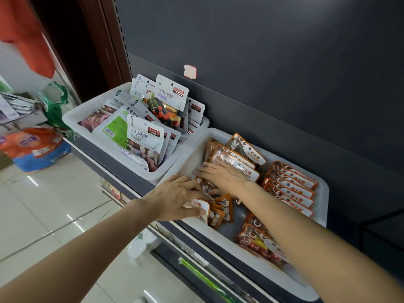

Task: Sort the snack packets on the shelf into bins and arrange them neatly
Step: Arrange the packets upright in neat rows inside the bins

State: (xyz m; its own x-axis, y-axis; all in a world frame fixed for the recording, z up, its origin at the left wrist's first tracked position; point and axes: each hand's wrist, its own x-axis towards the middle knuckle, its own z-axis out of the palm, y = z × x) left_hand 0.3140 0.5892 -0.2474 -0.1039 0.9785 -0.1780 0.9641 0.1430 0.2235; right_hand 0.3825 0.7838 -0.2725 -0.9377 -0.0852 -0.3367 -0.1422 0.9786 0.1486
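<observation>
Two white bins stand on the dark shelf. The right bin (321,189) holds orange candy packets: a neat row (290,184) at its back right, a leaning stack (231,154) at its back left, more (260,239) at the front. My left hand (172,197) grips a bunch of orange packets (216,211) at the bin's front-left edge, thumb over the top one. My right hand (220,176) lies flat with straight fingers on the leaning stack. The left bin (87,106) holds white pouches (144,136), some upright, some lying flat.
The grey back panel (262,62) rises behind the bins, with a small sticker (190,71). A lower shelf (196,272) with goods juts out below. On the tiled floor at the left sit an orange-blue sack (37,149) and a green bag (54,106).
</observation>
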